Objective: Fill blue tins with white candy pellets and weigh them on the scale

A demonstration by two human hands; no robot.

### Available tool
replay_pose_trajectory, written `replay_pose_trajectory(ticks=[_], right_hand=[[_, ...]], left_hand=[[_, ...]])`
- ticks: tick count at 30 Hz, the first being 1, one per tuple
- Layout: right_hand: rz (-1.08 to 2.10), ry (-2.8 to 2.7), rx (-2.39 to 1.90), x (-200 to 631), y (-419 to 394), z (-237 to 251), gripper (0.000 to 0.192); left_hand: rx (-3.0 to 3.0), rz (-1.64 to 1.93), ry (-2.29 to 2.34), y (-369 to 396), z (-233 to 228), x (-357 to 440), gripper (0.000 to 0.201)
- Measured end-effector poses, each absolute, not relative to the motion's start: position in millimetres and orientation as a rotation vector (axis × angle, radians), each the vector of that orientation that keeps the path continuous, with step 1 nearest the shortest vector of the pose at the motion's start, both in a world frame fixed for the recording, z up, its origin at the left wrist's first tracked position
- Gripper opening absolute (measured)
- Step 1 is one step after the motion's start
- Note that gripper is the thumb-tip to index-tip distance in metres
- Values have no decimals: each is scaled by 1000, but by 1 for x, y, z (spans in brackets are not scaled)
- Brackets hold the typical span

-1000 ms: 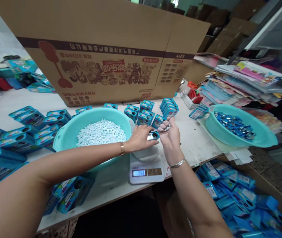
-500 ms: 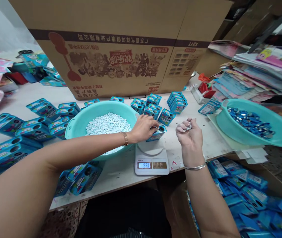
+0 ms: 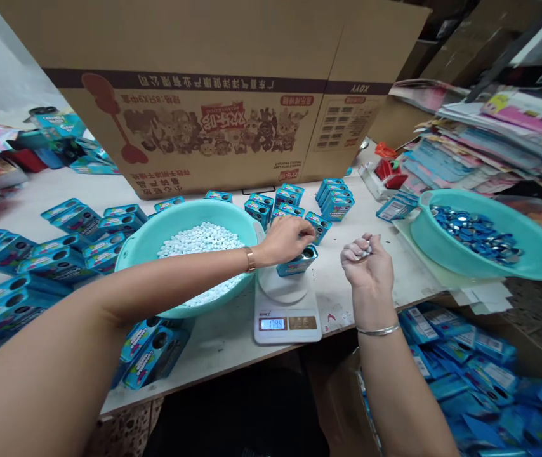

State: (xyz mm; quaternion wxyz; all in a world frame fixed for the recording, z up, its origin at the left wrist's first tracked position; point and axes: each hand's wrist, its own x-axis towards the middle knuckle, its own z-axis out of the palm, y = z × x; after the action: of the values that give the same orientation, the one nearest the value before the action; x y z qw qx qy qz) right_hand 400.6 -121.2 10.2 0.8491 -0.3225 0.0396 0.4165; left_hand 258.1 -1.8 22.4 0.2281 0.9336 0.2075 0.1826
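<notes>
On the round platform of a small white kitchen scale [image 3: 286, 304] near the front edge of the tabletop [image 3: 385, 279] stands a little blue tin [image 3: 298, 261], and the left hand [image 3: 286, 238] comes over it from 9 o'clock, its fingers curled down onto the tin's top. At 3 o'clock from the tin, just apart from it, the right hand [image 3: 365, 261] is raised with its fingers folded in on a few small white pieces that show between the fingertips; exactly what they are is too small to tell. Touching the scale at 9 o'clock sits a turquoise basin [image 3: 157, 244] heaped with white tablets [image 3: 202, 244]. More blue tins [image 3: 290, 206] stand in rows at 12 o'clock from the scale, in front of a large printed cardboard box [image 3: 214, 95], and others lie scattered at far 9 o'clock. At 3 o'clock, well apart, a second turquoise basin [image 3: 423, 244] holds shiny blue lids [image 3: 475, 231], with stacks of printed sheets [image 3: 490, 139] behind it. Below the tabletop's edge at 5 o'clock lies a pile of blue packets [image 3: 471, 374]. The scale's display is lit, its digits unclear.
</notes>
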Motion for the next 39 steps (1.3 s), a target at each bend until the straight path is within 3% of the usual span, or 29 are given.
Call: replay_pose_trajectory(ticks=[16, 26, 28, 32, 39], right_hand=[[832, 74, -683, 403, -154, -9, 31], [808, 182, -608, 402, -177, -25, 31], [808, 174, -600, 405, -180, -32, 29], [797, 145, -606, 417, -186, -47, 25], [756, 162, -619, 441, -197, -62, 24]], left_hand=[[2632, 487, 649, 3, 32, 221, 16], [2901, 125, 630, -11, 16, 235, 69], [2923, 32, 614, -13, 11, 239, 60], [2972, -2, 525, -14, 14, 253, 22], [3016, 224, 436, -9, 40, 337, 22]])
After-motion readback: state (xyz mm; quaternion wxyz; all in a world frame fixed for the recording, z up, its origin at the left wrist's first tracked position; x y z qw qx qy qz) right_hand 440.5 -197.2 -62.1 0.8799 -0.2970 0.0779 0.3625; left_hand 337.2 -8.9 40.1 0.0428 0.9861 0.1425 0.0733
